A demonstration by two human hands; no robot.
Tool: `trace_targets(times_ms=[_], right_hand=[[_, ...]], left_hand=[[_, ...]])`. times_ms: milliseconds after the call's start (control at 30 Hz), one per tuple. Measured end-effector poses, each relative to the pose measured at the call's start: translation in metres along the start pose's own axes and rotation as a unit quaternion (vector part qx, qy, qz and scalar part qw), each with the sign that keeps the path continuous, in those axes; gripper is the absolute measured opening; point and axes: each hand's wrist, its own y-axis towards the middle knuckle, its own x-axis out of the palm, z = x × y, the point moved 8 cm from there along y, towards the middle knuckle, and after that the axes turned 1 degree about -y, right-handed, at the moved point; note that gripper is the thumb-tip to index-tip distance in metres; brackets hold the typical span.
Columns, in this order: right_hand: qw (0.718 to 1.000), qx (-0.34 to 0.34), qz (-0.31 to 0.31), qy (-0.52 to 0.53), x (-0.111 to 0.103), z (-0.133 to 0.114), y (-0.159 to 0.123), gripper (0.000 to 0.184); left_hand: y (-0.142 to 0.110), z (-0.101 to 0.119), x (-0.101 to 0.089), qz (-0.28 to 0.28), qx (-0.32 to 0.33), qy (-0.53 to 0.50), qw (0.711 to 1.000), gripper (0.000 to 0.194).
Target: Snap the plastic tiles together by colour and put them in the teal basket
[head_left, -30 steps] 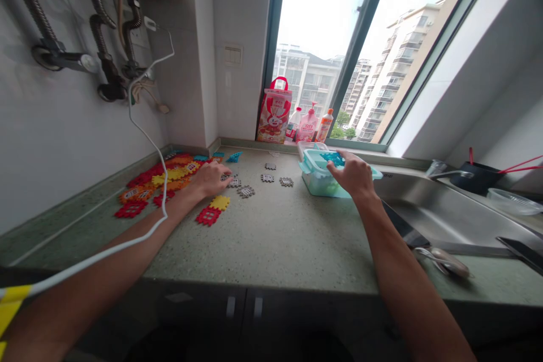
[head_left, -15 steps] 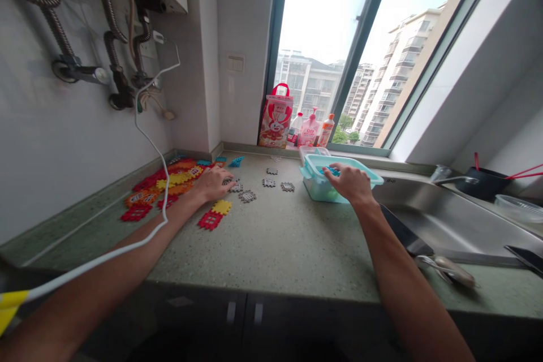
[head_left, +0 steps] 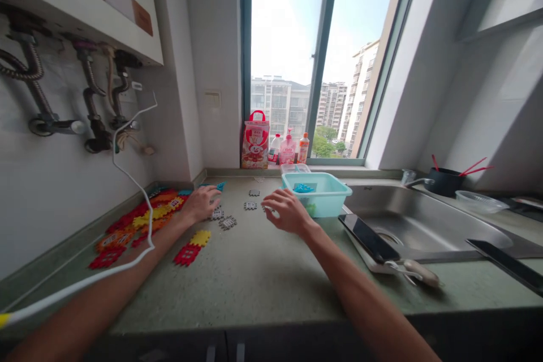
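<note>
My left hand (head_left: 202, 202) rests on the counter with its fingers curled over grey interlocking tiles (head_left: 224, 219). My right hand (head_left: 285, 212) hovers over the counter just left of the turquoise plastic box (head_left: 328, 198), fingers loosely bent and apart, with nothing visible in them. Blue pieces (head_left: 303, 187) lie inside the box. More grey tiles (head_left: 251, 205) lie between my hands. A yellow tile (head_left: 200, 237) and a red tile (head_left: 186, 254) lie nearer me. A heap of red, orange and yellow tiles (head_left: 139, 220) spreads along the left wall.
A steel sink (head_left: 424, 223) lies to the right, with a dark board (head_left: 367, 236) and a spoon (head_left: 418, 272) on its near edge. A red bag (head_left: 255, 141) and bottles (head_left: 292, 148) stand at the window. A white cable (head_left: 127, 181) hangs over my left arm.
My right hand left the turquoise box and moved left over the counter toward the grey tiles. The view tilted up. My left hand stayed by the tiles.
</note>
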Motion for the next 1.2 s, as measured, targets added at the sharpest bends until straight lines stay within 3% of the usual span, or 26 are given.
trace_targets(times_ms=[167, 300, 467, 700, 900, 1033, 1200], right_hand=[[0.999, -0.010, -0.018, 0.035, 0.013, -0.003, 0.000, 0.022], [0.999, 0.014, -0.006, 0.035, 0.010, 0.005, -0.002, 0.021], [0.999, 0.000, -0.018, 0.052, 0.017, 0.002, -0.004, 0.024], [0.997, 0.005, -0.017, 0.073, 0.021, 0.000, -0.004, 0.024], [0.997, 0.016, -0.016, 0.070, 0.025, 0.006, -0.006, 0.022], [0.997, 0.012, -0.016, 0.072, 0.030, 0.002, -0.004, 0.023], [0.997, 0.007, -0.019, 0.072, 0.030, 0.002, -0.004, 0.026]], left_hand=[[0.062, -0.041, 0.040, -0.093, -0.100, 0.028, 0.990, 0.046], [0.086, -0.054, 0.056, -0.104, -0.134, 0.021, 0.985, 0.044], [0.077, -0.061, 0.055, -0.072, -0.123, 0.008, 0.990, 0.050], [0.050, -0.073, 0.058, -0.073, -0.107, 0.001, 0.992, 0.050], [0.044, -0.068, 0.051, -0.052, -0.105, 0.017, 0.993, 0.052], [0.047, -0.063, 0.055, -0.091, -0.089, 0.036, 0.991, 0.052], [0.063, -0.061, 0.075, -0.145, -0.117, 0.056, 0.981, 0.059]])
